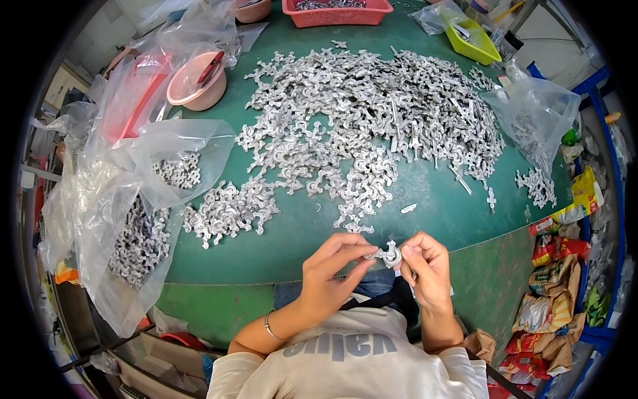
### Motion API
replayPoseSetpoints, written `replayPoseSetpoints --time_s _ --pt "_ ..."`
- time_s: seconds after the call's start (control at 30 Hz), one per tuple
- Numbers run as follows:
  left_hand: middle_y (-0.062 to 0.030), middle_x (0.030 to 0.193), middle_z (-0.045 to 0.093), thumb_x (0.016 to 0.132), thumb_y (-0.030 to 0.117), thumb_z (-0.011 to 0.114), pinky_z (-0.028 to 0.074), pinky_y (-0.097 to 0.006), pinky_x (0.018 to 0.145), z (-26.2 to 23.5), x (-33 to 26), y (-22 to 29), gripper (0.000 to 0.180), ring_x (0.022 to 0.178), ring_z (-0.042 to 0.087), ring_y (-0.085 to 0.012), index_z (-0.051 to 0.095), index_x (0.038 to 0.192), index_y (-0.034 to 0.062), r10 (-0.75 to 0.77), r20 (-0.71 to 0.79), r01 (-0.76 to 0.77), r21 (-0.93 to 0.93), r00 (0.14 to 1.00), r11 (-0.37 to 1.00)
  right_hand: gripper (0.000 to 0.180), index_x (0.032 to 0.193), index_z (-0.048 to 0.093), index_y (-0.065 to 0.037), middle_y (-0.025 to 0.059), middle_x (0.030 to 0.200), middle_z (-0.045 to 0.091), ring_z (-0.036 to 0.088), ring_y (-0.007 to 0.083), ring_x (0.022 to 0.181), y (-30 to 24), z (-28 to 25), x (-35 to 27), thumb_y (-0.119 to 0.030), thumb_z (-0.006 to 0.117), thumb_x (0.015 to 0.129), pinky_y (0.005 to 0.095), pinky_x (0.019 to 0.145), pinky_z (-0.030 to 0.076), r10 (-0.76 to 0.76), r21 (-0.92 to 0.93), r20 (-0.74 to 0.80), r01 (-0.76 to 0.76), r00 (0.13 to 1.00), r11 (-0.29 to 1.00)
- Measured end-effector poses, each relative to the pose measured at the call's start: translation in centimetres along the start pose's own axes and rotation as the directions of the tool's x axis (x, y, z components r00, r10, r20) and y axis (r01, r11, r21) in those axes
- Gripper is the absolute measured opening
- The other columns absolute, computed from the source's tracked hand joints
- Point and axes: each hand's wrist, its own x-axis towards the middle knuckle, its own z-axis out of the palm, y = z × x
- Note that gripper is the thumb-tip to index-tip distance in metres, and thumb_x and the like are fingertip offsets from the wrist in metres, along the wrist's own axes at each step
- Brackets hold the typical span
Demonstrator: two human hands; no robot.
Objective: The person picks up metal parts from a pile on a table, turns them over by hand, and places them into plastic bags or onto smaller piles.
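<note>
Just off the near edge of the green table, my left hand (332, 272) and my right hand (426, 267) come together on one small silvery metal casting (387, 254). The left fingertips pinch its left arm, while the right thumb and fingers close on its right side. Curved lobes stick out from the casting, and part of it is covered by the fingers. Beyond the hands spreads a big heap of similar metal castings (345, 100), with a smaller pile of castings (232, 211) to the left.
Clear plastic bags holding castings (136, 246) lie at the left; another plastic bag (537, 116) sits at the right. A pink basket (199, 96), a red tray (337, 18) and a yellow-green tray (473, 41) stand along the table. A blue rack (601, 120) with packets borders the right.
</note>
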Motion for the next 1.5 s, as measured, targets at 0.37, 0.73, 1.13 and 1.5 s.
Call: replayPoseSetpoints --time_s 0.37,0.73,1.13,1.5 --pt "-0.0111 0.089 0.057 0.065 -0.011 0.066 0.046 -0.025 0.067 -0.5 -0.3 0.9 0.023 0.079 0.056 -0.0166 0.063 0.086 -0.0024 -0.014 0.040 0.016 -0.038 0.999 0.999 0.017 0.078 0.051 0.002 0.0083 0.065 0.056 0.039 0.0037 0.041 0.4 0.5 -0.2 -0.013 0.053 0.087 0.0168 0.036 0.025 -0.148 -0.059 -0.016 0.147 0.989 0.987" --pt "-0.0123 0.097 0.052 0.067 -0.006 0.064 0.040 -0.034 0.078 -8.4 -0.8 -4.6 0.019 0.091 0.049 -0.0257 0.060 0.084 0.0020 0.222 -0.526 0.244 0.676 0.821 0.695 0.022 0.092 0.062 -0.007 0.0065 0.087 0.056 0.055 0.0222 0.055 2.9 -0.3 3.0 -0.009 0.068 0.071 0.0310 0.050 0.042 -0.451 -0.854 0.177 0.364 0.875 0.372" --pt "-0.0117 0.097 0.054 0.069 -0.008 0.061 0.043 -0.027 0.073 -3.8 -0.7 -2.6 0.025 0.083 0.053 -0.0190 0.059 0.093 -0.0006 0.005 -0.213 0.061 0.302 0.977 0.951 0.016 0.092 0.059 0.002 0.0069 0.075 0.064 0.053 0.0043 0.058 2.6 -0.5 2.1 0.002 0.060 0.076 0.0198 0.049 0.039 -0.336 -0.575 -0.068 0.238 0.940 0.783" --pt "-0.0104 0.082 0.060 0.072 -0.005 0.065 0.048 -0.024 0.060 -1.0 -0.4 -0.9 0.021 0.068 0.059 -0.0151 0.062 0.092 -0.0025 -0.105 0.046 0.110 -0.137 0.993 0.984 0.010 0.090 0.058 0.001 0.0055 0.071 0.062 0.040 0.0001 0.045 0.8 0.9 0.0 -0.005 0.057 0.082 0.0148 0.039 0.029 -0.122 -0.200 -0.057 0.108 0.991 0.974"
